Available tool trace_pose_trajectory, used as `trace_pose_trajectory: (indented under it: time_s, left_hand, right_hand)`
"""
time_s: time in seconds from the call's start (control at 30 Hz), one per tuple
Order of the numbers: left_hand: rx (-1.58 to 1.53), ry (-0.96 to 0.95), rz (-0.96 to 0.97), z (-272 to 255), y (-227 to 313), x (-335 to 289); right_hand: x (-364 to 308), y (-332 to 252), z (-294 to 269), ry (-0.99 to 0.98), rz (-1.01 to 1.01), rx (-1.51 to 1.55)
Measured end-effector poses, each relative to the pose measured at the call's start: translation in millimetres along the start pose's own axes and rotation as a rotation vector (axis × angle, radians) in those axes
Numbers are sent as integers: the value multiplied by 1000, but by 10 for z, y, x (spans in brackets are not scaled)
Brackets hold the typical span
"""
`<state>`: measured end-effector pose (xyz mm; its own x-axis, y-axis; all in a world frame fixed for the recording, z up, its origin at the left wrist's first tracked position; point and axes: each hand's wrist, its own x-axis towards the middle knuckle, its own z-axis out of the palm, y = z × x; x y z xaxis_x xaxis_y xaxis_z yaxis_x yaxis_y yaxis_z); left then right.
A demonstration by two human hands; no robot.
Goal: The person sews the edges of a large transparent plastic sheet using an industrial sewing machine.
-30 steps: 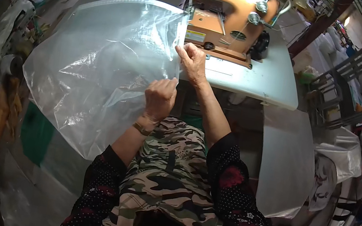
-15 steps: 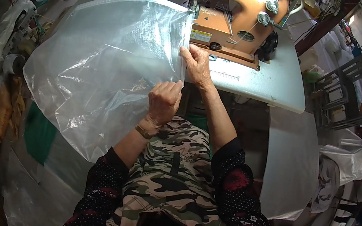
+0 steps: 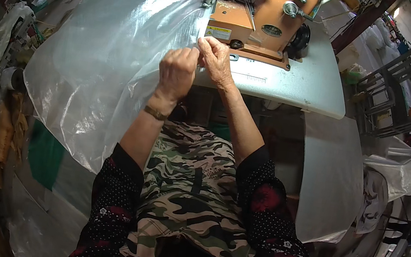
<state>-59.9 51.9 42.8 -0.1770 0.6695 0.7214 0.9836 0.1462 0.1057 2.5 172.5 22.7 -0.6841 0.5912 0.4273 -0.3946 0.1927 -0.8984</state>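
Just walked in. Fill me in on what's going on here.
A person is working bare-handed at an orange sewing machine. The left grip and right grip are close together, holding the right edge of a translucent plastic sheet. That edge runs up beside the machine; the rest spreads left.

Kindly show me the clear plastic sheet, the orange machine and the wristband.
Clear plastic sheet [image 3: 102, 54], head view, its middle.
Orange machine [image 3: 266, 16], head view, main body.
Wristband [image 3: 156, 113], head view, outer side.
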Motion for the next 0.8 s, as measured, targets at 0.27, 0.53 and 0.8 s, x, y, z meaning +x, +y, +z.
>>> trace_pose_trajectory:
  time_s: [0.27,0.53,0.8]
  left_hand:
    - [91,108,-6,129,-100,332]
    - [104,27,-149,-60,287,-451]
    - [-71,-213,-351,-717,461,-2031]
  right_hand:
    - [-46,-18,-10,-31,4,-40]
    - [-116,2,0,-4,61,-40]
    - [-1116,64,329,198,17,-289]
